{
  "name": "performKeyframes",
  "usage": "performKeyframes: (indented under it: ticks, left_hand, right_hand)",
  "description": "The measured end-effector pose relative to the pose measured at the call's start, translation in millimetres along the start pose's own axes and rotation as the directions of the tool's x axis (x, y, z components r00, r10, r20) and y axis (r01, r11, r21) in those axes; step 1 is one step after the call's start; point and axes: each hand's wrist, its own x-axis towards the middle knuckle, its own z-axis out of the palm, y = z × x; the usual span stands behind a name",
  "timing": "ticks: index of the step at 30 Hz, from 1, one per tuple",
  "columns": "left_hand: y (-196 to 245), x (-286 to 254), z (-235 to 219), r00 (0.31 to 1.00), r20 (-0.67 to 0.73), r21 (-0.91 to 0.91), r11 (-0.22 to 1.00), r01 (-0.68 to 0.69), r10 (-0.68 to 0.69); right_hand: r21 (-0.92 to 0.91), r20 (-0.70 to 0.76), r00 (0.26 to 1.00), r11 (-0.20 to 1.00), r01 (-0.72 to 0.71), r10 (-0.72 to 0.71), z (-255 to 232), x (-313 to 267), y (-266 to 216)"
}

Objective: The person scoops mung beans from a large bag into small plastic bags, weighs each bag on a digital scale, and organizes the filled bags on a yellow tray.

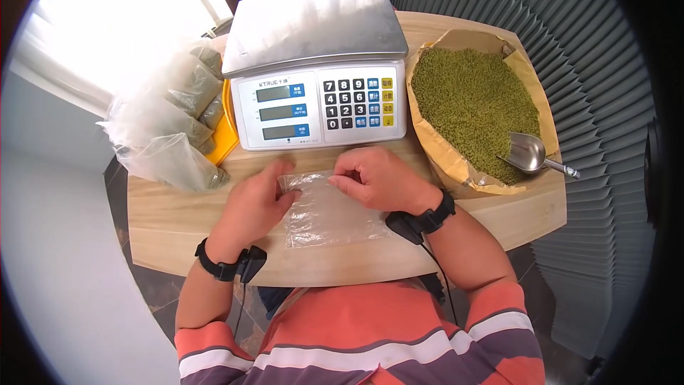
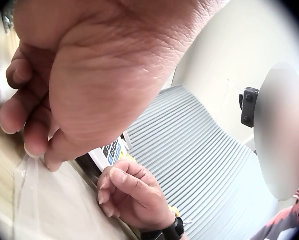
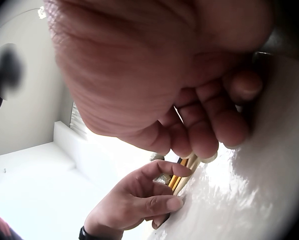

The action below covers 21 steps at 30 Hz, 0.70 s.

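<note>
A clear, flat plastic bag (image 1: 335,217) lies on the table in front of the person, its top edge towards the scale. At its upper left corner the left hand (image 1: 253,199) holds the edge with bent fingers, the thumb over the film and the index finger spread away. The right hand (image 1: 377,178) pinches the top edge between thumb and curled index finger; its other fingers are folded in. From the left wrist, the bag (image 2: 59,205) stretches out below the fingertips. In the right wrist view the film (image 3: 239,195) shines under the right hand's fingers.
A digital scale (image 1: 320,103) stands behind the bag. To the right, a metal scoop (image 1: 527,153) rests in an open paper sack (image 1: 445,146) of green beans (image 1: 470,100). Filled plastic bags (image 1: 174,114) lie at the left, over a yellow tray (image 1: 226,135). The wooden table's front edge is close to the person.
</note>
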Motion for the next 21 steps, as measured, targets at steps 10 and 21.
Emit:
performKeyframes:
  ticks: [10,21]
  left_hand:
    - [0.4,-8.8,-18.0,0.959,0.284,-0.168,0.984,0.066,-0.015]
    - [-0.8,-37.7,-72.7,0.990,-0.139,-0.860,0.494,-0.128,0.014]
  right_hand:
    - [0.098,-0.037,0.996,0.992,0.084,-0.081,-1.1,-0.9,0.7]
    - [0.418,-0.330,0.944,0.900,0.122,0.026,-9.5,-7.7,-3.6]
